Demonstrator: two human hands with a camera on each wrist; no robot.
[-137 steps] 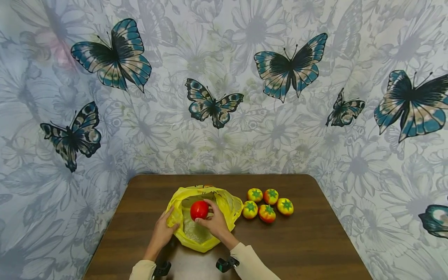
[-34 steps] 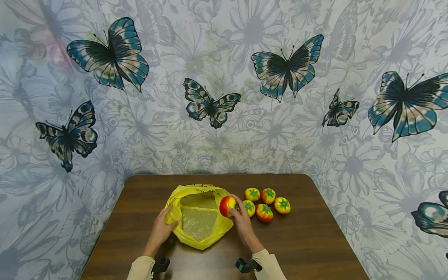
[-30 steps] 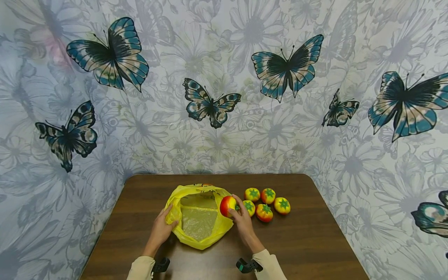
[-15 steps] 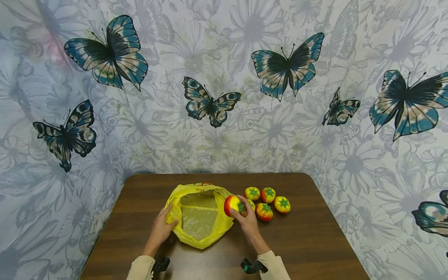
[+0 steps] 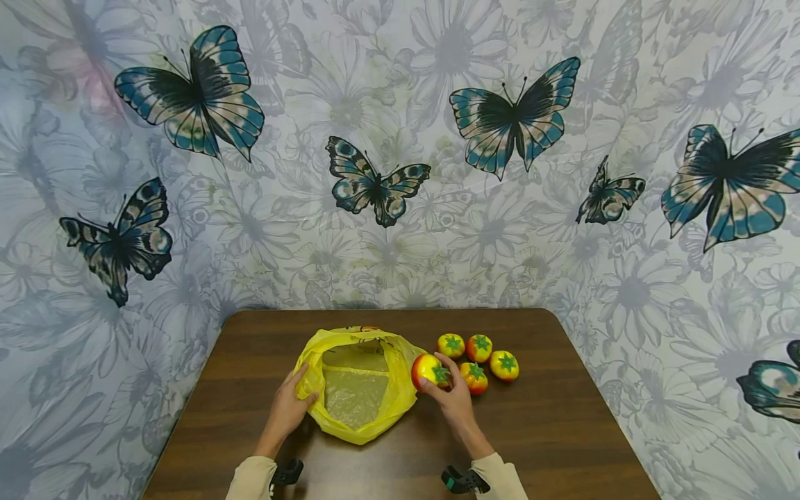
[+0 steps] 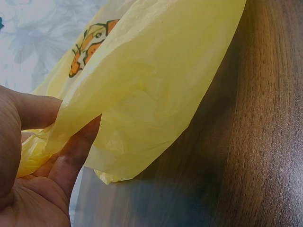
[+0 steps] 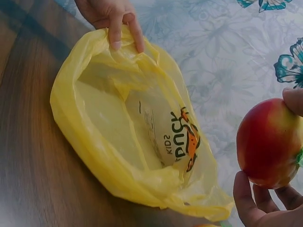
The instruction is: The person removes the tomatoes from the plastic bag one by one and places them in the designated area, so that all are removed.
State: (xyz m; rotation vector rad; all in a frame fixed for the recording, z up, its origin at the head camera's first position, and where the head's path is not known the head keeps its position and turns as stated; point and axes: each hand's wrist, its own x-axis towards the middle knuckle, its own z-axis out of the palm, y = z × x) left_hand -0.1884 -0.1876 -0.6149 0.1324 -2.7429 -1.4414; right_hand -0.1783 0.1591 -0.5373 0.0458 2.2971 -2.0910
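A yellow plastic bag (image 5: 400,410) sits on the table with its mouth spread wide. My left hand (image 5: 289,410) grips the bag's left rim, the plastic pinched between thumb and fingers in the left wrist view. In my right hand (image 5: 455,401) is a red and yellow toy tomato (image 5: 426,369) with a green star-shaped top, held by the fingertips just right of the bag's rim. The right wrist view shows the tomato's red side (image 7: 265,144), and a printed duck picture (image 7: 191,139) inside the bag.
Several similar toy tomatoes (image 5: 479,348) stand in a cluster right of the bag; the held one partly hides the group. They rest on a brown wooden table (image 5: 562,430). A wall with butterfly print (image 5: 400,271) rises behind the table's far edge.
From over the bag's mouth, my right hand has moved right past its rim with the tomato, whose green top has turned into view. My left hand keeps its grip on the bag.
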